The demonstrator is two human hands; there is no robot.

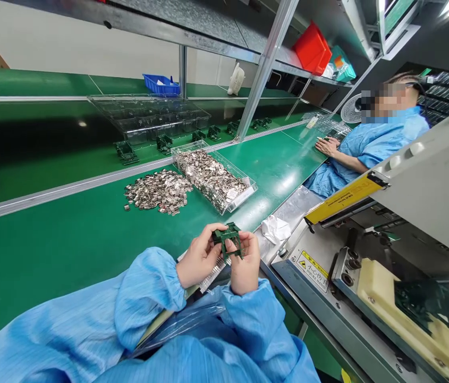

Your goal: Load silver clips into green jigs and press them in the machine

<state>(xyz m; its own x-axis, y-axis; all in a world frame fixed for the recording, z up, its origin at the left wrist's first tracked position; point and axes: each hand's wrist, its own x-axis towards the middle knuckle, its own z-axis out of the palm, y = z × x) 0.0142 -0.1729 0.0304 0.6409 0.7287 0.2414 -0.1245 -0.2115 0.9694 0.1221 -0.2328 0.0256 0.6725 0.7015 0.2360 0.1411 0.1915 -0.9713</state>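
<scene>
A small dark green circuit board [229, 237] is held between both my hands just above the near edge of the green bench [68, 239]. My left hand [198, 257] pinches its left side with curled fingers. My right hand [245, 263] grips its right side, thumb pressed on top. Under my hands lies a pale ribbed strip [211, 275]. Beyond them a loose heap of small shiny metal parts [158, 191] lies on the bench, beside a clear tray [244, 196] filled with the same parts.
A grey machine [427, 191] with a yellow bar [346, 198] and a cream fixture [403, 314] stands at my right. Several green boards [164, 143] and stacked clear trays [148, 114] sit on the conveyor. A co-worker in blue [371, 143] sits further along. A white crumpled cloth [275, 229] lies nearby.
</scene>
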